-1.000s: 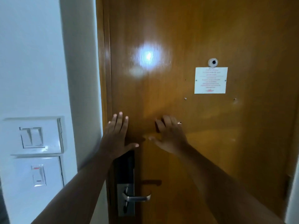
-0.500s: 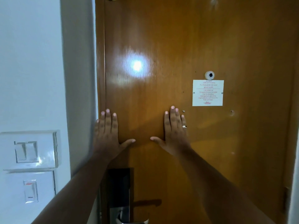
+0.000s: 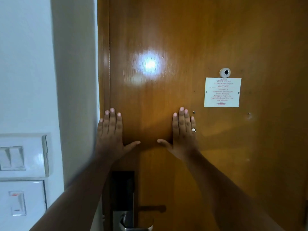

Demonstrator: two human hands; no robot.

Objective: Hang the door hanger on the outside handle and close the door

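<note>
Fingers of both hands lie straight and close together, thumbs spread inward toward each other, holding nothing. The left hand (image 3: 110, 136) presses flat on the door (image 3: 175, 39) at its left edge, just beside the frame (image 3: 103, 64); the right hand (image 3: 182, 135) lies flat at centre frame, a ring (image 3: 193, 130) on one finger. The door fills the middle and right of the picture and sits against the frame. The hanger is not visible from this side. Below the left hand, at the bottom of the frame, are the dark lock plate (image 3: 123, 189) and the metal handle (image 3: 136, 226). Right of centre hang a peephole (image 3: 225, 72) and a white notice (image 3: 222, 92). Switches (image 3: 21, 155) occupy the white wall (image 3: 25, 64) at lower left.
</note>
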